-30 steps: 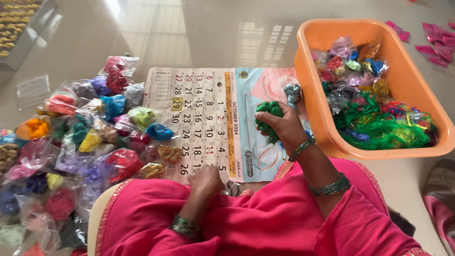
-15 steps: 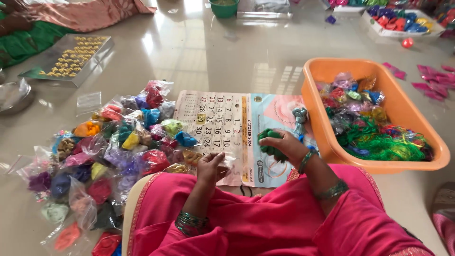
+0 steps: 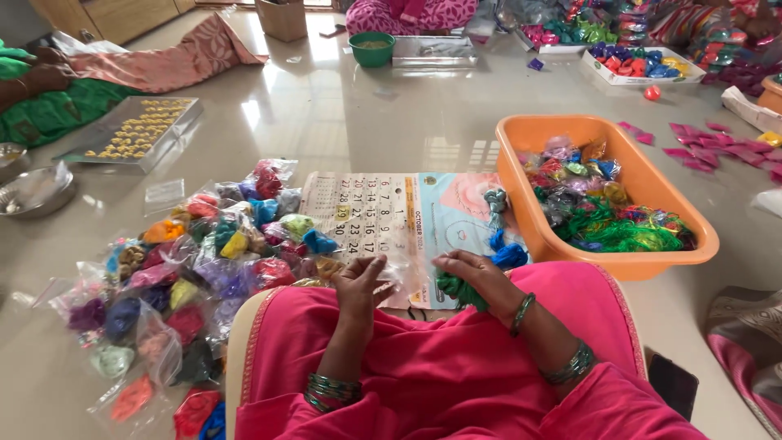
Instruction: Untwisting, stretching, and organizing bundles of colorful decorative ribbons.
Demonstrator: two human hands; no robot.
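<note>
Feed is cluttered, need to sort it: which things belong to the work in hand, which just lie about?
In hand:
right hand holding green thread bundle
left hand on clear plastic bag
calendar sheet

Lying about:
green bowl
steel tray of yellow pieces

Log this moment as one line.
left hand: pinching clear bag | right hand: holding green thread bundle | under hands: calendar sheet | right side: orange tub

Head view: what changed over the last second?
The right hand, holding the green thread bundle, drew back from near the orange tub to the lap. The left hand took hold of a clear plastic bag. The camera tilted up. The calendar sheet and the packet pile stayed put.
</note>
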